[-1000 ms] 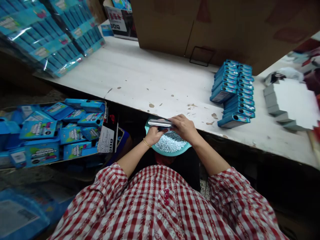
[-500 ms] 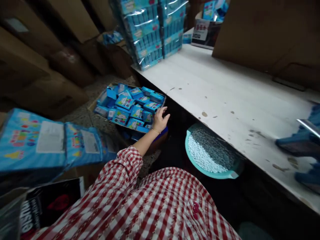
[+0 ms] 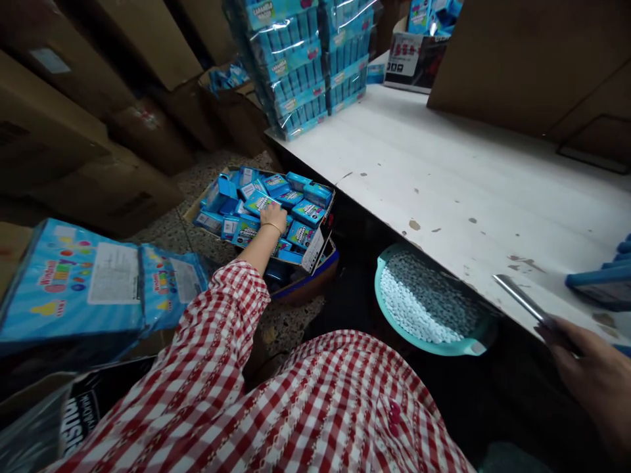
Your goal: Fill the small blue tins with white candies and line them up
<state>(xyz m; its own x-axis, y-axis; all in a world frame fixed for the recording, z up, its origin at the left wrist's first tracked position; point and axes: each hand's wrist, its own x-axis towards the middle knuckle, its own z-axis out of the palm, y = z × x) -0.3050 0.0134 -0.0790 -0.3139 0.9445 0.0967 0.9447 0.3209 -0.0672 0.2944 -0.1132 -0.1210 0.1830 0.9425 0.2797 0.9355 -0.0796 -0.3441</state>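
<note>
My left hand (image 3: 273, 218) reaches into an open carton (image 3: 315, 249) heaped with small blue printed boxes. Its fingers are bent over one small blue box (image 3: 257, 202) near the middle of the heap and grip it; the fingertips are partly hidden. At the right edge, my right hand (image 3: 582, 368) is closed round the dark handle of a narrow, shiny metal tool (image 3: 520, 299). The tool points to the upper left over the white table's edge. Below that edge stands a turquoise basin (image 3: 382, 295) of small white pellet-like pieces, partly in shadow.
Shrink-wrapped stacks of blue boxes (image 3: 300, 72) stand on the white table (image 3: 394, 157), with a filled carton (image 3: 414, 59) behind. Blue printed packs (image 3: 93, 276) lie at left. Large brown cartons (image 3: 59, 151) line the back left. More blue boxes (image 3: 604, 286) stand at right.
My left hand has moved left from the carton's right edge onto a box in the heap. My right hand has come into view with the metal tool, which has shifted left.
</note>
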